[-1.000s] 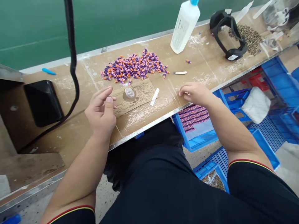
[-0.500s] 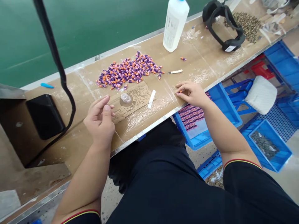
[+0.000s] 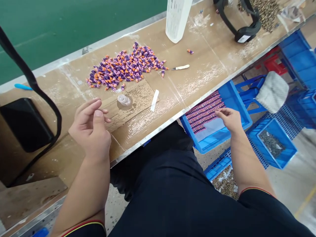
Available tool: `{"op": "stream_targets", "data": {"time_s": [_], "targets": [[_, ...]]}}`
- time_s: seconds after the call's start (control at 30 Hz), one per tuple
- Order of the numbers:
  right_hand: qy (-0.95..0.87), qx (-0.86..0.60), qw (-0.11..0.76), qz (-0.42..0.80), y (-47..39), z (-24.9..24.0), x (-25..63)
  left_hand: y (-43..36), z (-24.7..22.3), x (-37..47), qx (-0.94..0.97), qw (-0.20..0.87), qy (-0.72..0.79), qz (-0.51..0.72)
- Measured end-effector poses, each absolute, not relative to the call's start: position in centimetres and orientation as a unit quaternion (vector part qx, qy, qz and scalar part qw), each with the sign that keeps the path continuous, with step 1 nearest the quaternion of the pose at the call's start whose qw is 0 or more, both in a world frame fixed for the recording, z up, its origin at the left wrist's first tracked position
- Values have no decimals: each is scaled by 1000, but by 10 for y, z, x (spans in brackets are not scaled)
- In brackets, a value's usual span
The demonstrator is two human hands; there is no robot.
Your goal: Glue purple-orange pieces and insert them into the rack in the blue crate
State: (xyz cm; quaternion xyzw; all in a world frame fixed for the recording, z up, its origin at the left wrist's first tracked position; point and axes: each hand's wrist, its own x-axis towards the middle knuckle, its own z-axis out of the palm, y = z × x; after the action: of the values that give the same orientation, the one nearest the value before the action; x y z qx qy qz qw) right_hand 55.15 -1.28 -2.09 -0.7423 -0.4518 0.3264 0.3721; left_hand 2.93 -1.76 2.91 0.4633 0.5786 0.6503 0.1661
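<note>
Purple-and-orange pieces (image 3: 125,67) lie heaped on the table (image 3: 209,75) beyond the left hand (image 3: 90,128), whose fingers are loosely curled, narrowly parted. Similar rows (image 3: 201,113) lie in the blue tray (image 3: 212,141) beside the right hand (image 3: 230,119); its fingers are pinched, contents indeterminable.

Black cable (image 3: 58,120) along flat black device (image 3: 26,125) — black headset frame (image 3: 251,31) — pale cushion (image 3: 273,92) on blue chair (image 3: 250,88).

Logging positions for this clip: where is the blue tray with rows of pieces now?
In the head view, the blue tray is right of centre, beside the worktable, with the right hand over it.
</note>
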Motion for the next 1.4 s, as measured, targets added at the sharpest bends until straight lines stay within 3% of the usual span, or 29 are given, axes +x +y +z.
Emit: {"op": "stream_targets", "data": {"time_s": [0.13, 0.27, 0.37, 0.47, 0.53, 0.63, 0.87, 1.03, 1.2, 1.4], "targets": [[-391, -758, 310, 420, -38, -50, 553, -17, 30, 31, 464, 158, 594, 638], [-376, -745, 311, 455, -48, -52, 542, -14, 24, 29, 460, 161, 586, 647], [-369, -716, 352, 477, -47, -33, 525, -20, 30, 30, 478, 142, 589, 636], [-380, -633, 426, 523, -45, -3, 487, -39, 52, 45, 572, 119, 596, 550], [-408, -565, 454, 555, -46, 16, 448, -57, 69, 66, 688, 105, 510, 505], [-450, -485, 481, 576, -49, 39, 384, -75, 85, 102, 759, 128, 394, 503], [-581, -388, 522, 490, -47, 75, 294, -80, 78, 117, 693, 111, 429, 568], [-601, -348, 497, 520, -40, 86, 273, -85, 74, 99, 641, 164, 417, 623], [-445, -337, 414, 719, -32, 73, 247, -78, 66, 79, 610, 224, 406, 643], [-340, -356, 349, 797, -4, 70, 217, -51, 61, 51, 625, 180, 403, 644]]}}
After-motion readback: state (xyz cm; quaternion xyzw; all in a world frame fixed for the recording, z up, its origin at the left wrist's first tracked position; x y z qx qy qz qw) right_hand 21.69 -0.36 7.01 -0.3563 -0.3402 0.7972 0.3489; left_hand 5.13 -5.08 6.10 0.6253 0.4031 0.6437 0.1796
